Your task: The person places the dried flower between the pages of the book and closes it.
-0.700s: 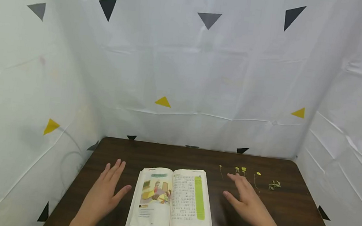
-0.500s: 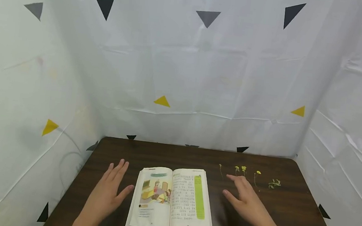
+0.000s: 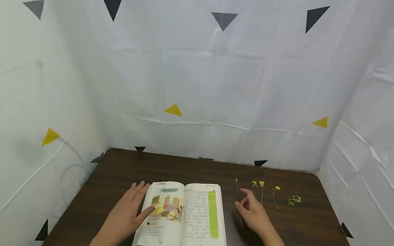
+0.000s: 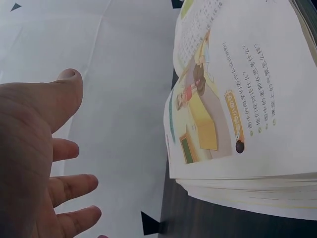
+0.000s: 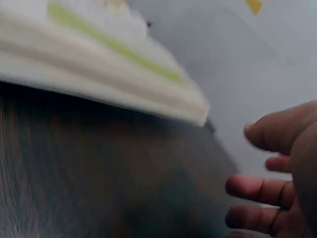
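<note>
An open book (image 3: 167,232) lies on the table, with a coloured classroom picture on its left page and a green strip on its right. Over the book's left edge is my left hand (image 3: 124,215), fingers straight, thumb above the page; in the left wrist view the hand (image 4: 34,134) looks apart from the paper. To the right of the book, my right hand (image 3: 253,215) has its fingers loosely bent and holds nothing. Its fingertips are nearest to small yellow-flowered stems (image 3: 262,184). In the blurred right wrist view, the right hand (image 5: 277,173) is apart from the book's edge.
A single thin flower stem (image 3: 236,183), another yellow flower (image 3: 277,188) and a green leafy sprig (image 3: 295,200) lie along the back right of the dark wooden table (image 3: 314,239). White sheeting (image 3: 222,85) with triangles surrounds the table on three sides.
My left hand has moved right, from beside the book to over its left edge. My right hand has moved slightly left, its fingers now more bent.
</note>
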The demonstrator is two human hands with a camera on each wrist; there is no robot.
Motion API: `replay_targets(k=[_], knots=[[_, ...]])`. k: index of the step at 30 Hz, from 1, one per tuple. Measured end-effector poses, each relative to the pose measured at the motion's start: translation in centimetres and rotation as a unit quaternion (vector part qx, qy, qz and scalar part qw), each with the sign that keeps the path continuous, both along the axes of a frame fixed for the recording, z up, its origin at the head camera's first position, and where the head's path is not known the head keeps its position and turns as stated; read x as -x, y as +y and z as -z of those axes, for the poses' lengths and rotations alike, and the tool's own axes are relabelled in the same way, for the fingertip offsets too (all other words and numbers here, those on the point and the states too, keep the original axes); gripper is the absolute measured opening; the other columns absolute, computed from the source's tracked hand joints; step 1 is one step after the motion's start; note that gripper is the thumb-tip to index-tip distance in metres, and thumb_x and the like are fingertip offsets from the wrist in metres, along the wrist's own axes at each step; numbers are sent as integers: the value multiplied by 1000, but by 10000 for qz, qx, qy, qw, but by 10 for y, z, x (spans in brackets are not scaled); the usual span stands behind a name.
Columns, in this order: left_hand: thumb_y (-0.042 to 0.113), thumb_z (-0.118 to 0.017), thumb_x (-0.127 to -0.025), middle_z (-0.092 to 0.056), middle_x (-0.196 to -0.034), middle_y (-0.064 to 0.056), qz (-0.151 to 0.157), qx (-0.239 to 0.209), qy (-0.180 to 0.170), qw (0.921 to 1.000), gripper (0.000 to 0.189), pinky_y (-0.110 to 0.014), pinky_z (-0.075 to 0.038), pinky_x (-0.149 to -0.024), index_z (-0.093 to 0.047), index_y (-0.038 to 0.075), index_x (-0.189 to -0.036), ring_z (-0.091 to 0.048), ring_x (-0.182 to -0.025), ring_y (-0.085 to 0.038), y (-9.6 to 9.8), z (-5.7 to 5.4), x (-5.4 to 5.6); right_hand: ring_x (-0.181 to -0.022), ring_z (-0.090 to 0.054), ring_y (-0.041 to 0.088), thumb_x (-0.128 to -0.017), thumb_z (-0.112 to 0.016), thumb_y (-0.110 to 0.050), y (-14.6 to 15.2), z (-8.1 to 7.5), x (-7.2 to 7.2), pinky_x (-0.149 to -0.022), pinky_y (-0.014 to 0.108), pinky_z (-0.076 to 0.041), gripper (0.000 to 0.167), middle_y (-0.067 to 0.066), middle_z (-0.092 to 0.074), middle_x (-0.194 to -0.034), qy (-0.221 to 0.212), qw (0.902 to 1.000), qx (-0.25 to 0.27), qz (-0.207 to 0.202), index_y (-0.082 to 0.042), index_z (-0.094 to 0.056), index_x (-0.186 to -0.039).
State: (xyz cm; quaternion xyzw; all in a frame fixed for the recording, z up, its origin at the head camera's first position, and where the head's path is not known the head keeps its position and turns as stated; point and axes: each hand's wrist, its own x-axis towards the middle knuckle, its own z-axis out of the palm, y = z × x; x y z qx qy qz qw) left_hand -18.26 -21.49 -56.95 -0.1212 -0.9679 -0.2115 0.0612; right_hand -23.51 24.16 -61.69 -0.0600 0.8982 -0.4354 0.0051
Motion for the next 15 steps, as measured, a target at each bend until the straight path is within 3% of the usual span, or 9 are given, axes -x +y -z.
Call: replay_targets(k=[4,8,11,15], knots=[[57,-67,-105,-40,-176,-14,9,-62,-58,10000,82,-69,-34,-128,-42,13,-169,-29,-166,-46,6,0,-2,-71,-53,11,-109,-69,-23,2,13,11,-65,27,-46,63,4,-60,-96,-344,9992,144,113,-7,-39,-162],[51,-71,-104,-44,-174,-13,127,-238,-215,9994,74,-68,-35,-128,-51,11,-163,-30,-166,-45,20,2,-9,-72,-54,16,-108,-70,-23,3,13,17,-65,29,-46,62,5,-61,-94,-514,9986,90,123,-6,-39,-160],[52,-70,-104,-44,-174,-11,487,-551,-535,9959,70,-69,-36,-127,-54,14,-161,-30,-166,-44,36,4,-18,-71,-55,18,-108,-69,-22,4,10,19,-65,31,-46,61,5,-61,-92,-636,9979,-85,125,-5,-41,-159],[55,-68,-104,-44,-175,-7,1201,-953,-906,9840,70,-70,-36,-126,-52,19,-163,-30,-166,-42,59,3,-27,-66,-59,19,-109,-67,-20,6,9,21,-62,33,-52,55,6,-61,-90,-864,9958,9,303,-4,-42,-156]])
